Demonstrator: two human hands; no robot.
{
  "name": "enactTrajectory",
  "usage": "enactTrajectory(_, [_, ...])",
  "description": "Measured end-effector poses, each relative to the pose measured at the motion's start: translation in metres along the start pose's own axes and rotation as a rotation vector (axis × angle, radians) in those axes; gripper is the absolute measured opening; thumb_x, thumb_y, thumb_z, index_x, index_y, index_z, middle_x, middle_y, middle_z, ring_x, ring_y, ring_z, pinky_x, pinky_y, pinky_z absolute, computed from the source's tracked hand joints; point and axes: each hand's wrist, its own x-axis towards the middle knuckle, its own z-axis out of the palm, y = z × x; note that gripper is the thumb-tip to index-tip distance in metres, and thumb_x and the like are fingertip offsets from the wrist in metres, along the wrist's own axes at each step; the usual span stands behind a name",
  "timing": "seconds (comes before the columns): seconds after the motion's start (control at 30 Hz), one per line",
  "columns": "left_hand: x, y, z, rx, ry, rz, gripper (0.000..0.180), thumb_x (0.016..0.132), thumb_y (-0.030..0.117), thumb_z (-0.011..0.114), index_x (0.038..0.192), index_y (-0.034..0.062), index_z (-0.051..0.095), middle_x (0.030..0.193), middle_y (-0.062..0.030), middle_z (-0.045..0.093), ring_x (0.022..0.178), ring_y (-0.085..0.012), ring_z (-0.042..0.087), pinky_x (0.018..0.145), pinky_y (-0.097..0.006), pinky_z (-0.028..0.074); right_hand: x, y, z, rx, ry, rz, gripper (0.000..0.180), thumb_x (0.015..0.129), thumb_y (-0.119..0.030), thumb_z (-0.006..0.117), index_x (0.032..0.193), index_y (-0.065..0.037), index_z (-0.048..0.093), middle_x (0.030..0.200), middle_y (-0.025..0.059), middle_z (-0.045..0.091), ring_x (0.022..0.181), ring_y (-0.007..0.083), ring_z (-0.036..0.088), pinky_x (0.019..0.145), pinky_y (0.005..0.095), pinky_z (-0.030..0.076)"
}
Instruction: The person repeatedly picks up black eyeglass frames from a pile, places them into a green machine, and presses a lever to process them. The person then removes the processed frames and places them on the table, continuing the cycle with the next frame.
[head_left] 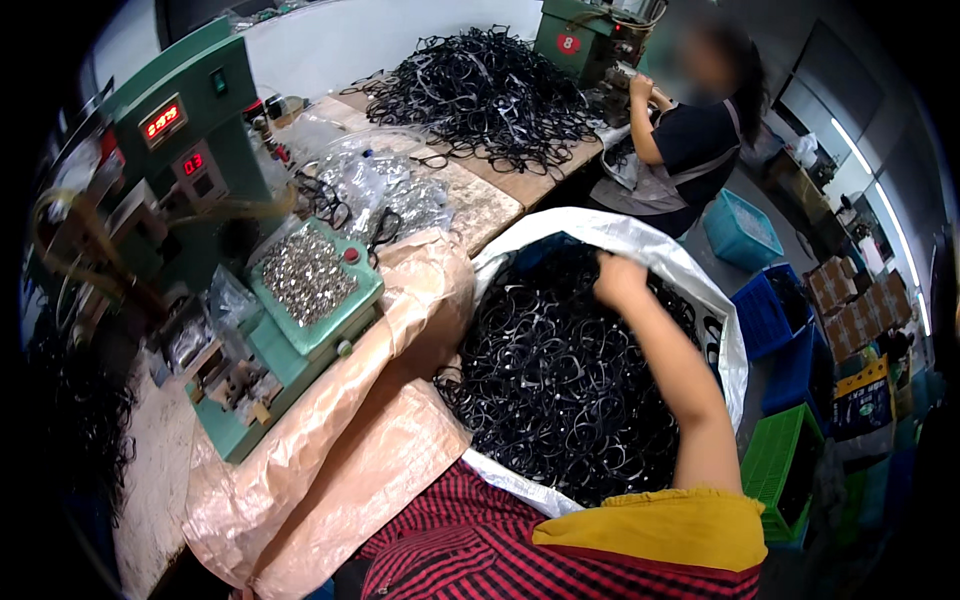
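1. The right hand [620, 280] reaches deep into the white sack [640, 240], fingers curled down into the black frames [560, 380]; whether it grips one cannot be told.
2. The frames spread from the hand toward 7 o'clock.
3. The left hand is out of view.
4. At 9 o'clock sits the green machine [200, 150].

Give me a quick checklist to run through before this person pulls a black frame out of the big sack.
1. Right hand reaches the black frames: ok, it rests on the pile.
2. Grip closed on one frame: cannot tell, the fingers are curled away from view.
3. White sack open and upright: ok.
4. Left hand ready: cannot tell, it is out of view.
5. Tray of small metal parts on the green machine stocked: ok.
6. Co-worker out of the way: ok, busy at the far bench.
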Motion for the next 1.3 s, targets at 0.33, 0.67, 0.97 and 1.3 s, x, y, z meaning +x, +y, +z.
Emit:
enactTrajectory(0.33, [-0.019,0.157,0.007,-0.226,0.434,0.295,0.023,0.094,0.019,0.063,0.104,-0.0015,0.065,0.085,-0.0031,0.062,0.075,-0.0125,0.056,0.069,-0.027,0.046,-0.006,-0.048,0.035,0.125,-0.059,-0.193,0.067,0.077,-0.060,0.067,0.134,-0.027,0.057,0.159,0.0168,0.024,0.147,0.0406,0.020,0.101,0.0641,0.037])
enactTrajectory(0.67, [-0.021,0.289,0.068,-0.603,-0.137,1.120,0.052,0.085,0.057,0.067,0.071,0.0071,0.064,0.064,-0.0033,0.063,0.056,-0.0177,0.055,0.061,-0.030,0.042,-0.008,-0.016,-0.010,0.349,0.036,-0.370,0.056,0.075,-0.032,0.076,0.124,-0.007,0.066,0.117,0.0190,0.067,0.109,0.0334,0.064,0.096,0.0407,0.049])
enactTrajectory(0.97, [0.026,0.387,0.115,-0.390,-0.187,1.836,0.032,0.069,0.031,0.084,0.073,0.0089,0.062,0.064,0.0002,0.050,0.053,-0.0158,0.050,0.046,-0.029,0.035,-0.104,-0.283,-0.145,0.968,0.607,-0.683,0.022,0.076,-0.012,0.076,0.096,-0.005,0.069,0.079,0.0102,0.059,0.077,0.0292,0.056,0.071,0.0403,0.044])
enactTrajectory(1.3, [0.044,0.391,0.124,-0.498,-0.348,1.666,0.037,0.064,0.034,0.088,0.072,0.0061,0.065,0.066,-0.0038,0.058,0.052,-0.0198,0.053,0.046,-0.030,0.039,-0.056,-0.369,-0.176,1.170,0.527,-0.637,0.014,0.078,-0.012,0.075,0.087,-0.004,0.068,0.086,0.0120,0.064,0.085,0.0317,0.059,0.077,0.0405,0.046])
